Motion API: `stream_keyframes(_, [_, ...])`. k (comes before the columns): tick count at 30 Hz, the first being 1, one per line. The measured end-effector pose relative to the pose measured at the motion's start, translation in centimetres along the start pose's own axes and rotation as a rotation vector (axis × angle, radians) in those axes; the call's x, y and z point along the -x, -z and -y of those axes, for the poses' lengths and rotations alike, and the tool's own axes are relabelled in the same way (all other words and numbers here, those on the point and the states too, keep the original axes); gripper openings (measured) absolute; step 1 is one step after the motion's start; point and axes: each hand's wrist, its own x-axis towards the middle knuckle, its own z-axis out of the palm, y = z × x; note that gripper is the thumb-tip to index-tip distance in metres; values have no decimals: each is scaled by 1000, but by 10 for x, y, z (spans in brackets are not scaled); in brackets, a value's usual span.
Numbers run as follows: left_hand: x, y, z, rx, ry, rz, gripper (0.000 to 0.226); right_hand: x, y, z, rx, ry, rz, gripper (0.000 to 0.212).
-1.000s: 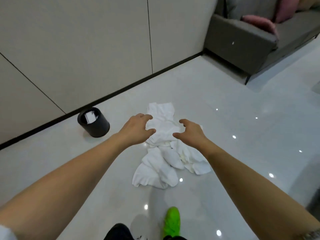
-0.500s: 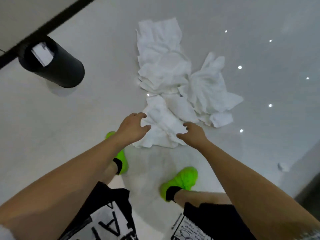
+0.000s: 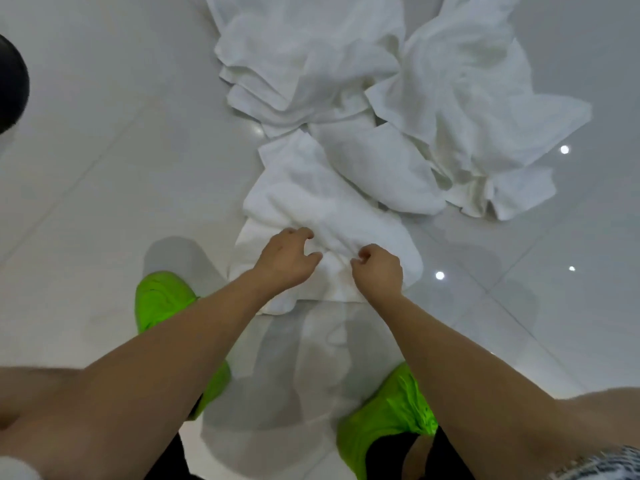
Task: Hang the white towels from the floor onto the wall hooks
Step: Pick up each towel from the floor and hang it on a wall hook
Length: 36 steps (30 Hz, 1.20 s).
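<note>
Several crumpled white towels lie in a heap on the glossy floor: one at the far middle (image 3: 304, 64), one at the right (image 3: 478, 98), and the nearest towel (image 3: 311, 195) just ahead of my feet. Both hands are down on the near end of that nearest towel. My left hand (image 3: 285, 261) rests on it with curled fingers and the thumb apart, a fold of cloth between them. My right hand (image 3: 379, 270) has its fingers closed, pinching the cloth. No wall hooks are in view.
A black round bin (image 3: 10, 84) shows at the left edge. My bright green shoes (image 3: 159, 299) (image 3: 391, 407) stand on the pale tiled floor (image 3: 104, 168) just behind the towels.
I have bent down, so the towels fill more of the view. Both hands dropped from above the heap onto the nearest towel, and the right fingers closed on the cloth.
</note>
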Motion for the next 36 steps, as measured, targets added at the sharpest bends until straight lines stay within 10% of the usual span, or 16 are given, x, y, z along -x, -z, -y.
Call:
stream_keyframes(10, [93, 53, -58, -35, -15, 104, 51, 82, 77, 43, -59, -43, 71, 18])
stream_keyframes(29, [497, 414, -393, 131, -439, -288, 35, 488, 580, 271, -565, 458, 86, 26])
stream_keyframes(36, [584, 461, -457, 270, -682, -391, 14, 592, 652, 263, -538, 582, -304, 30])
